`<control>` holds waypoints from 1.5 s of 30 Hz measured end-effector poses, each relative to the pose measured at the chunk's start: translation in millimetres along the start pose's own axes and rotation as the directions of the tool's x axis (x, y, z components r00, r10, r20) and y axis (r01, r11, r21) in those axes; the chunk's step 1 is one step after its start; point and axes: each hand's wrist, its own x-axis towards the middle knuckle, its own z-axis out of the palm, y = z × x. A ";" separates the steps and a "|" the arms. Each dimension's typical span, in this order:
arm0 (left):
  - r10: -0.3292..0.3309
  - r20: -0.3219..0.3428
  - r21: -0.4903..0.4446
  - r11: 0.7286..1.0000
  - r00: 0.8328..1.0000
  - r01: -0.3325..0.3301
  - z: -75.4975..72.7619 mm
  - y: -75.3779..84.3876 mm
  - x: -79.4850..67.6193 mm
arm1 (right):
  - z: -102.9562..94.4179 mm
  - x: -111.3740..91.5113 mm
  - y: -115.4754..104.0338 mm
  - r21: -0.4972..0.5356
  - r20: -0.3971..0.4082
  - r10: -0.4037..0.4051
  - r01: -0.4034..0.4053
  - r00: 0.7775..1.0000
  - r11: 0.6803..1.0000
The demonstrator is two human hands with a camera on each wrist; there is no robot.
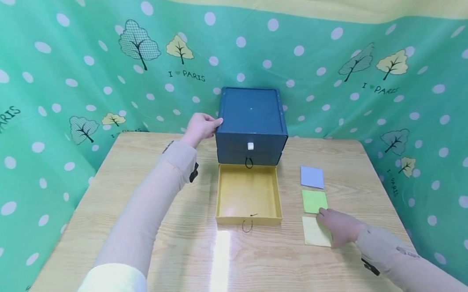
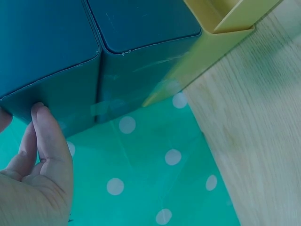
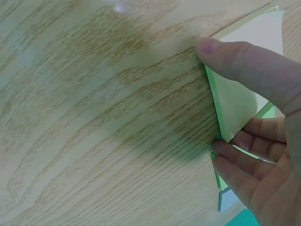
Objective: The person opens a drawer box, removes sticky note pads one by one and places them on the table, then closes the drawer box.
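Observation:
A dark blue drawer box [image 1: 251, 111] stands at the back, its yellow bottom drawer [image 1: 250, 219] pulled out and bare inside. My left hand [image 1: 202, 127] touches the upper left side of the box, fingertips [image 2: 41, 109] against the side wall and thumb near the top edge. On the right, my right hand [image 1: 342, 226] holds a pale yellow sticky-note pad [image 3: 242, 101] by its edges, thumb at one corner and fingers at another. Beyond that pad lie a green sticky-note pad [image 1: 313, 201] and a blue one [image 1: 312, 177], in a row.
The wooden table [image 1: 189, 249] spreads around the box. A green dotted curtain [image 1: 181, 94] hangs behind and along both sides. A white knob [image 1: 250, 146] and a dark loop [image 1: 249, 163] stick out from the box front. Another loop [image 1: 247, 227] hangs on the yellow drawer's front.

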 end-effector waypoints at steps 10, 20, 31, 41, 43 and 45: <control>0.006 -0.005 0.006 1.000 1.000 -0.006 -0.5 -1.4 0.0 | -1.5 -1.4 -1.6 -0.004 -0.004 0.022 -0.022 1.000 1.000; 0.014 0.000 0.012 1.000 1.000 -0.014 -0.3 -0.7 -1.4 | -1.2 -1.1 4.6 -0.002 -0.005 0.012 -0.012 1.000 1.000; 0.013 0.000 0.005 1.000 1.000 -0.013 -1.0 -2.7 -1.0 | -15.5 2.9 2.0 -0.007 -0.039 0.017 -0.018 0.999 1.000; 0.014 -0.002 -0.007 1.000 1.000 -0.014 0.1 -2.2 -0.8 | -21.4 16.0 2.6 0.008 -0.129 -0.043 0.045 0.991 0.999; 0.015 -0.004 -0.015 1.000 1.000 -0.015 -0.1 -2.2 -1.4 | -22.4 20.2 2.3 0.024 -0.151 -0.058 0.062 0.987 0.998; 0.020 -0.004 -0.017 1.000 1.000 -0.020 -0.2 -2.1 -1.9 | -23.5 24.6 2.4 0.039 -0.168 -0.074 0.081 0.983 0.996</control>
